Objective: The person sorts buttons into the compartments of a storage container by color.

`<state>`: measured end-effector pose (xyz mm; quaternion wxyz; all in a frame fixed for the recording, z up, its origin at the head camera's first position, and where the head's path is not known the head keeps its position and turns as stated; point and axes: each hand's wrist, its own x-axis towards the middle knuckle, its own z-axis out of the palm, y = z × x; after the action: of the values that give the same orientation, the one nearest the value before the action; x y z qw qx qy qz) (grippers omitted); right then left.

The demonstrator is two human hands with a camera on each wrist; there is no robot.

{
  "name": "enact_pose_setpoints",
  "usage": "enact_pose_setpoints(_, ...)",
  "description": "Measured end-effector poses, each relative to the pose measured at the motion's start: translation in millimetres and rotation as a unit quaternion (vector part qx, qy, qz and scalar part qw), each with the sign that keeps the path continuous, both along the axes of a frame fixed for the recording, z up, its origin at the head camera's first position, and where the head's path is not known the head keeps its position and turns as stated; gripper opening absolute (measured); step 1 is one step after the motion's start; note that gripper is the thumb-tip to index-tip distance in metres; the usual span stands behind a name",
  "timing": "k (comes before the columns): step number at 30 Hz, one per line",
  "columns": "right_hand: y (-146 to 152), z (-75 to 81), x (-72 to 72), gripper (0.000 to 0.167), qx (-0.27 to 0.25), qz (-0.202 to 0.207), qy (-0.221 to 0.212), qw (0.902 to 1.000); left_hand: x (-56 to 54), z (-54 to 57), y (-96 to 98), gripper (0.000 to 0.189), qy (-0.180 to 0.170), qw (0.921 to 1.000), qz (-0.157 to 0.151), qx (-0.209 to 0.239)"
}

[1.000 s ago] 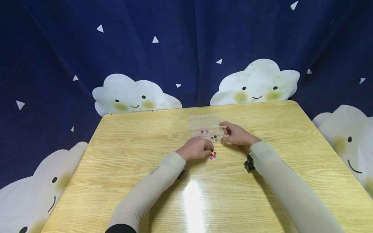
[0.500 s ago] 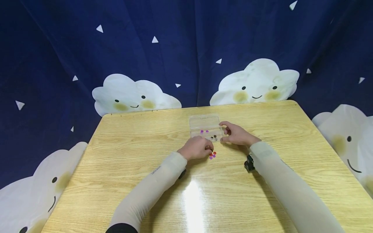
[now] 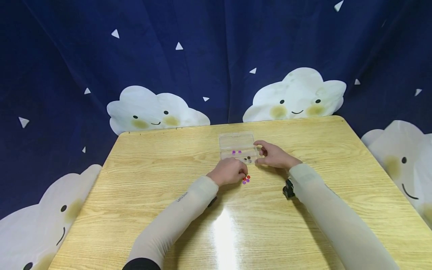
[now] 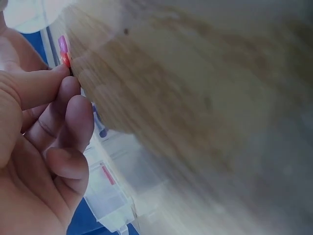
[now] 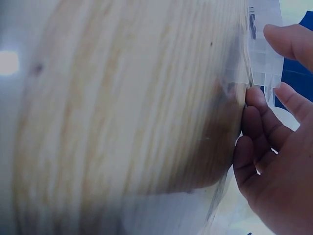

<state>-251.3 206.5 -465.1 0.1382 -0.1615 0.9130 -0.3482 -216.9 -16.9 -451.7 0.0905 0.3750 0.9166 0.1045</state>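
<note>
A clear plastic box (image 3: 237,141) with its lid raised stands near the table's far side. Two purple discs (image 3: 237,152) and several dark discs (image 3: 247,159) are inside. My right hand (image 3: 274,155) holds the box's right end between thumb and fingers; in the right wrist view the box corner (image 5: 266,61) is beside the thumb. In front of the box, my left hand (image 3: 229,171) has thumb and index finger pinched at a small black disc (image 4: 71,72), mostly covered by the fingertips. Red discs (image 3: 248,177) and purple discs (image 3: 246,181) lie touching close by.
A wood-grain table (image 3: 148,210) carries everything, with a bright reflection in front of the hands. Behind it hangs a dark blue curtain (image 3: 216,48) with clouds and white triangles. Black wrist devices (image 3: 288,189) sit below the sleeves.
My left hand shifts only slightly at the small discs, its fingertips staying low. The right hand keeps its place at the box's end.
</note>
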Motion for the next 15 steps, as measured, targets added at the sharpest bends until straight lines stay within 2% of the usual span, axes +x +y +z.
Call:
enact_pose_setpoints(4, -0.2, 0.3, -0.2, 0.069, 0.001, 0.0, 0.0, 1.0, -0.2, -2.0, 0.0, 0.012, -0.008, 1.0, 0.003, 0.001)
enact_pose_setpoints(10, 0.1, -0.4, -0.2, 0.069, -0.006, -0.001, -0.004, 1.0, 1.0, -1.1, -1.4, 0.011, -0.036, 0.9993, -0.009, -0.009)
enact_pose_setpoints(15, 0.5, -0.5, -0.4, 0.071, -0.01, -0.004, -0.008, 0.9999, 2.6, -0.2, -2.2, 0.012, -0.03, 0.9991, -0.017, -0.025)
